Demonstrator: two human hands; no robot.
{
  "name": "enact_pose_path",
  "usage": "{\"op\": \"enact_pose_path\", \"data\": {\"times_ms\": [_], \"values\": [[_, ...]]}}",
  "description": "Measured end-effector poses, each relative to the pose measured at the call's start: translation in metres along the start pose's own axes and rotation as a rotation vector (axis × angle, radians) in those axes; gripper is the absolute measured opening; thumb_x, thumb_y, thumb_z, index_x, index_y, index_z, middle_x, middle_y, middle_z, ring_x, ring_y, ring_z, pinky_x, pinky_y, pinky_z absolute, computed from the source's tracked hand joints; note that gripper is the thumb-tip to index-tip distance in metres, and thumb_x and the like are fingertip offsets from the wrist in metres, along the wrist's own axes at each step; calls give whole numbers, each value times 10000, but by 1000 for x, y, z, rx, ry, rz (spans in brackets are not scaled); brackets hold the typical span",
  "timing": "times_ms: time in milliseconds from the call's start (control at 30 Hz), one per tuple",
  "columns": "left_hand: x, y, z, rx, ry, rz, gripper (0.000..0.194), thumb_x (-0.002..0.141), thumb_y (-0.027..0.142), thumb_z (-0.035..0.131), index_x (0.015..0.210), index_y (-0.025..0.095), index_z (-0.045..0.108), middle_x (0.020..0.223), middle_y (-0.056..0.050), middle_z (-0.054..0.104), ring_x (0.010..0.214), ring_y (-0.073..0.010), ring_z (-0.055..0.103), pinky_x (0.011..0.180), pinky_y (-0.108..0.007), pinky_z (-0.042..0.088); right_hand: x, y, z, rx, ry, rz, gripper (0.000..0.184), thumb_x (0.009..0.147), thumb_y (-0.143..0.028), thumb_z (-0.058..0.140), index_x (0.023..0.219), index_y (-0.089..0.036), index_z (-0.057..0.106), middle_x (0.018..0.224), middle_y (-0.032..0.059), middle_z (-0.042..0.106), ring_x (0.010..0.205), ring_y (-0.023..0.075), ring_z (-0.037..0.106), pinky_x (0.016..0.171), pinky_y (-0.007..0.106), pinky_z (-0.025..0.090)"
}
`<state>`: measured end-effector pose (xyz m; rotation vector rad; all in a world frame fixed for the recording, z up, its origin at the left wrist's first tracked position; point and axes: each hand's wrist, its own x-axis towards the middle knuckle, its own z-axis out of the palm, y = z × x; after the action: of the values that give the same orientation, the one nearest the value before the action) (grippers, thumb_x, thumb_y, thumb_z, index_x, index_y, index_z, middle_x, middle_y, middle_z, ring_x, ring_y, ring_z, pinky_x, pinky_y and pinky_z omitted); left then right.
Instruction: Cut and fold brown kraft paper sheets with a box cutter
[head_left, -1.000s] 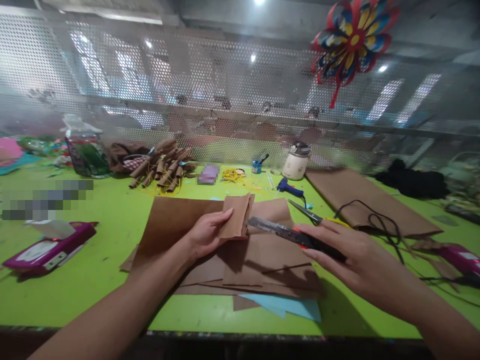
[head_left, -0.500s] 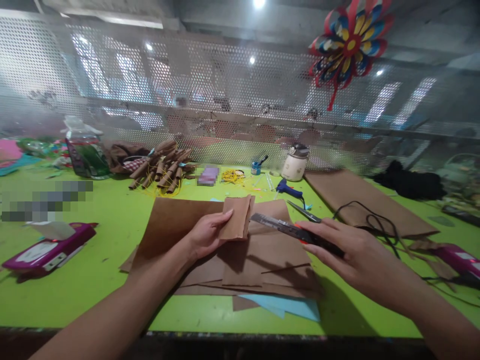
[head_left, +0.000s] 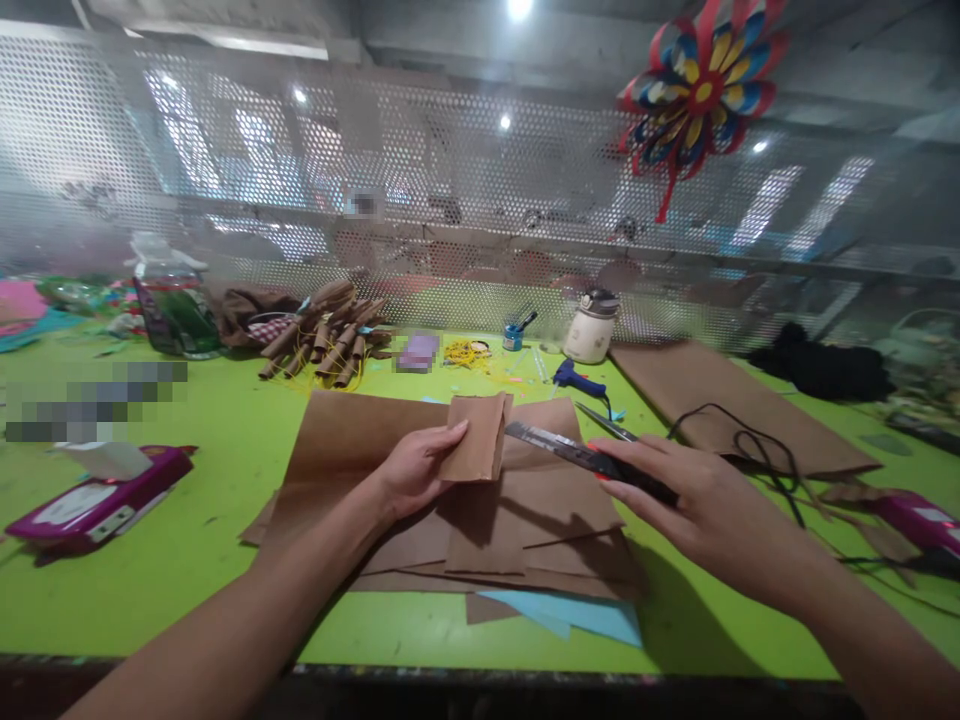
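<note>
Between the thumb and fingers of my left hand (head_left: 420,465) is a folded piece of brown paper (head_left: 476,438), held upright above the table. My right hand (head_left: 694,495) grips a utility knife (head_left: 577,456) with a dark handle and its blade out. The blade points left, and its tip is close to the paper's right edge; I cannot tell whether they touch. Beneath both hands lie stacked sheets of brown kraft paper (head_left: 352,430), with light blue paper (head_left: 600,612) poking out at the front. Scissors (head_left: 600,420) lie behind the knife, their handles hidden by my right hand.
A blue glue gun (head_left: 577,380) with a black cord, a cream bottle (head_left: 590,330) and rolled brown paper tubes (head_left: 337,340) stand toward the back. Purple power strips (head_left: 97,500) sit at both sides. Folded brown paper (head_left: 727,400) lies at right.
The knife has drawn back slightly and its blade sits a little lower and nearer my right hand. The left hand and folded paper have barely shifted.
</note>
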<state>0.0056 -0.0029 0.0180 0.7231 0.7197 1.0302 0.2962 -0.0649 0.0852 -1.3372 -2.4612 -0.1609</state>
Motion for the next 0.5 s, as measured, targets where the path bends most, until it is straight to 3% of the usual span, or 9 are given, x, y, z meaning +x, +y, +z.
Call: {"op": "enact_pose_path", "data": {"times_ms": [133, 300, 500], "values": [[1, -2, 0, 47, 28, 11, 263, 862, 238, 645, 1036, 42, 662, 933, -175, 718, 783, -236, 699, 758, -356, 579, 2, -3, 0, 43, -50, 3, 353, 960, -381, 453, 1270, -283, 591, 1075, 82, 696, 883, 248, 688, 756, 403, 563], [1, -6, 4, 120, 35, 53, 137, 849, 253, 652, 901, 150, 728, 875, -80, 743, 792, -211, 688, 659, -247, 524, 6, -3, 3, 117, -151, -36, 355, 959, -376, 473, 1292, -314, 579, 1079, 67, 685, 902, 230, 678, 776, 382, 539], [-1, -12, 8, 250, 28, 91, 225, 861, 300, 623, 968, 146, 746, 943, -87, 752, 843, -228, 681, 737, -278, 505, 20, 9, 13, 277, -268, -197, 350, 941, -379, 530, 1278, -321, 606, 1085, 56, 690, 924, 189, 671, 793, 308, 527]]}}
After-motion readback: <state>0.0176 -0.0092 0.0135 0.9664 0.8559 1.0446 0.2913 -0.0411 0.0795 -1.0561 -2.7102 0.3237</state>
